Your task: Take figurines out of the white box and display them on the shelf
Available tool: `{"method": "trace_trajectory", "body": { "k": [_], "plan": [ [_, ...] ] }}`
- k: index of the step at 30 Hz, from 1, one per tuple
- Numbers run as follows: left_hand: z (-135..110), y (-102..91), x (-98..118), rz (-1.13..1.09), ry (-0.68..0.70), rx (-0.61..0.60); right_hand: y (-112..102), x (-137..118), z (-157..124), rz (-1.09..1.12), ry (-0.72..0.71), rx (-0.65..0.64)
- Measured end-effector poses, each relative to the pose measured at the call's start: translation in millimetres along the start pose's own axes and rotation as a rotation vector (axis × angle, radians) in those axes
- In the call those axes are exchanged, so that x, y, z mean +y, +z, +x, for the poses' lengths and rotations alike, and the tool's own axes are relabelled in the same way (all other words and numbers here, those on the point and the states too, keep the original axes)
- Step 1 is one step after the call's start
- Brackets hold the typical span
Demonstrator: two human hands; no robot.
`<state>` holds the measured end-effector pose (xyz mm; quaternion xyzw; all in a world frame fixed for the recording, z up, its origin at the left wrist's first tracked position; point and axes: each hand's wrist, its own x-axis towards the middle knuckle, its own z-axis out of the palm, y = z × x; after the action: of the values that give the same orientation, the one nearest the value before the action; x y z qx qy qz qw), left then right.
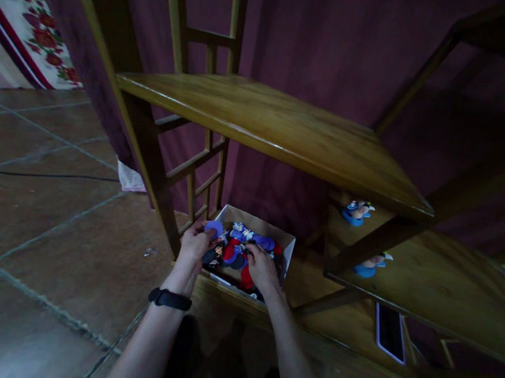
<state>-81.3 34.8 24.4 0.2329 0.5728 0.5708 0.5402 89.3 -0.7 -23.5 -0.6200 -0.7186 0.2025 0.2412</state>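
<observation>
An open cardboard box [288, 254] on the low wooden shelf holds several small toy figurines [245, 232] with purple, red and dark round bases. At its left edge, my left hand [195, 243] is closed on a figurine with a purple round base [213, 228]; the rest of that figurine is mostly hidden by the fingers. My right hand [261, 266] reaches over the box's front right side. Its fingertips are bent together among the figurines, and what they pinch is too small to make out. A black band [170, 299] circles my left wrist.
A wooden shelf board [264, 120] hangs over the box. Two figurines on blue bases, one farther back [355, 213] and one nearer [370, 264], stand to the right. A phone [390, 332] lies lower right. Slanted posts [369, 244] and a lattice side [193, 166] frame the space.
</observation>
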Motion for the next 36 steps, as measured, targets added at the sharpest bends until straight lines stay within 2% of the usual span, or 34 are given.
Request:
{"method": "trace_trajectory", "body": {
  "k": [3, 7, 10, 13, 16, 19, 22, 25, 30, 36],
  "plan": [
    [-3, 1.6, 1, 0.025, -0.005, -0.012, 9, -2, 6, -0.033, -0.073, 0.018],
    [-6, 3.2, 1, 0.043, -0.023, -0.062, 20, -6, 7, -0.093, -0.181, -0.028],
    [-6, 2.8, 1, 0.033, -0.052, -0.091, 20, -9, 7, -0.129, -0.173, -0.057],
    [-4, 2.4, 1, 0.016, -0.084, -0.103, 16, -9, 7, -0.054, -0.109, -0.002],
    [-5, 2.9, 0, 0.012, -0.085, -0.114, 14, -7, 10, 0.272, 0.084, 0.135],
    [-7, 3.7, -1, 0.042, -0.072, -0.162, 11, -3, 12, 0.844, 0.317, 0.229],
    [-10, 5.6, -3, 0.063, -0.096, -0.215, 7, -2, 10, 1.356, 0.405, 0.244],
    [-13, 9.8, -8, 0.118, -0.126, -0.265, 0, -5, 6, 1.568, 0.441, 0.267],
    [-21, 20.4, -18, 0.202, -0.113, -0.360, -12, -9, -4, 1.607, 0.447, 0.286],
    [-38, 33.8, -23, 0.220, -0.134, -0.465, -35, -2, -26, 1.416, 0.441, 0.312]
  ]
}}
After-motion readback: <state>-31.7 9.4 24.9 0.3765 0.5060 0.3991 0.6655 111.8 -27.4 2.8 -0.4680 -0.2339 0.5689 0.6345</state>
